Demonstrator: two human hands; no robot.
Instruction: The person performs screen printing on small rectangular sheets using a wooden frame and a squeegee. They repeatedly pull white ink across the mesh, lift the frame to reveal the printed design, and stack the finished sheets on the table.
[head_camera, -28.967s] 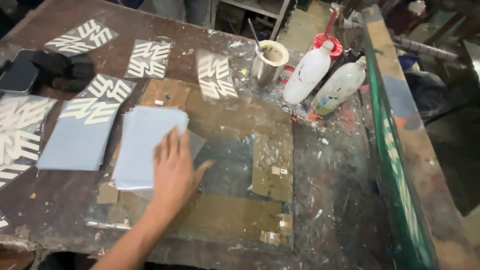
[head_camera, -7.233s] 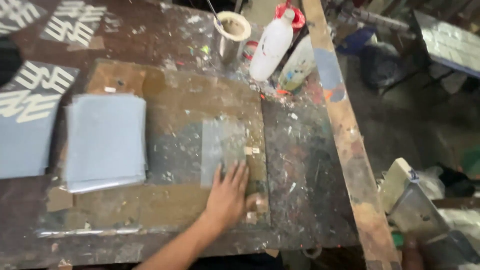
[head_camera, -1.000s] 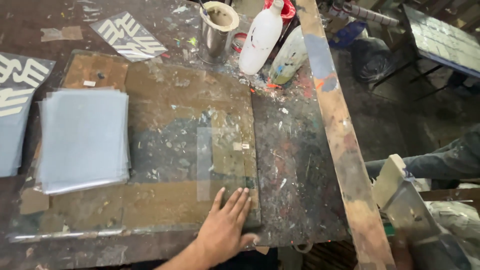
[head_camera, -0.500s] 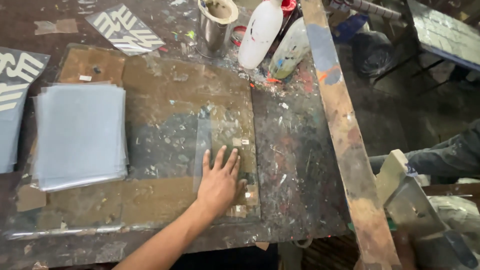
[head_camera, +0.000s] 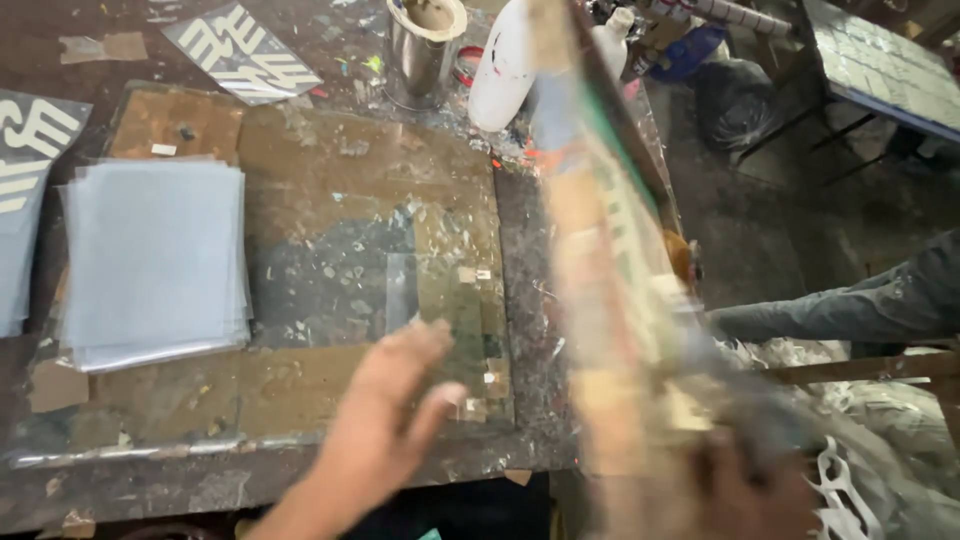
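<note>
Pressing clear sheet (head_camera: 440, 330) flat near table (head_camera: 150, 480) front edge w/ left hand (head_camera: 385, 420), fingers spread wide. Swinging blurred screen frame (head_camera: 610, 300) down w/ right hand (head_camera: 745, 490); grip unclear. Next: aligning frame over sheet.

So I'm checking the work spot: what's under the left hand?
Under the left hand lies a clear sheet on the paint-spattered brown board. The hand, blurred, covers the sheet's lower left corner, so what's there cannot be seen.
</note>
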